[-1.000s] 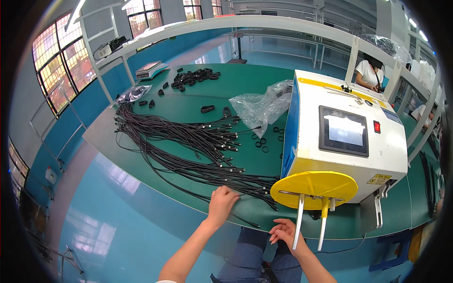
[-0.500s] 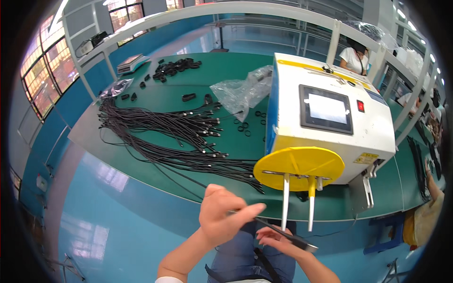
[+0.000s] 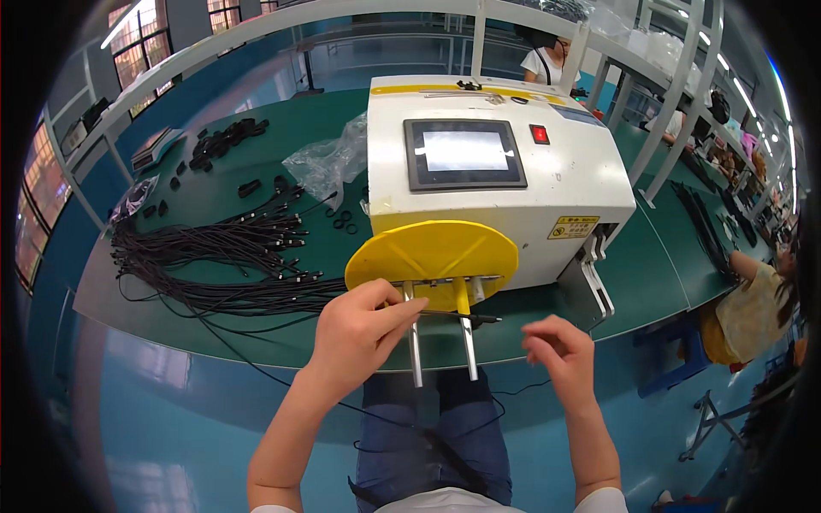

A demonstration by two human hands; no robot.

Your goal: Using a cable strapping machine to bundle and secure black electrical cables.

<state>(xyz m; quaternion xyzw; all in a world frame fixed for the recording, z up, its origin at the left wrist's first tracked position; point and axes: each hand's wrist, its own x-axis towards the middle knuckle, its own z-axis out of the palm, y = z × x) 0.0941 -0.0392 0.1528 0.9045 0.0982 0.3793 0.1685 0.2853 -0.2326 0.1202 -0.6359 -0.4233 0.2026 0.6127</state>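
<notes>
My left hand (image 3: 363,332) pinches a black cable (image 3: 443,314) in front of the yellow disc (image 3: 428,244) of a white machine (image 3: 556,184). The cable's connector end sticks out to the right, across the two metal prongs (image 3: 470,352) below the disc. More of the cable hangs in loops over my lap. To the right of the connector, apart from it, my right hand (image 3: 562,355) is raised with loosely bent fingers and nothing visible in it. On the left of the green table lies a large bundle of black cables (image 3: 205,256).
Behind the bundle are a pile of small black pieces (image 3: 227,141), a clear plastic bag (image 3: 333,158) and several black rings (image 3: 345,222). A small scale (image 3: 156,150) stands at the far left. At the right a person in yellow (image 3: 753,316) works at the table.
My left hand has risen to the disc, bringing the cable's connector end across the prongs. My right hand has moved up and right, away from the cable. The view has shifted right.
</notes>
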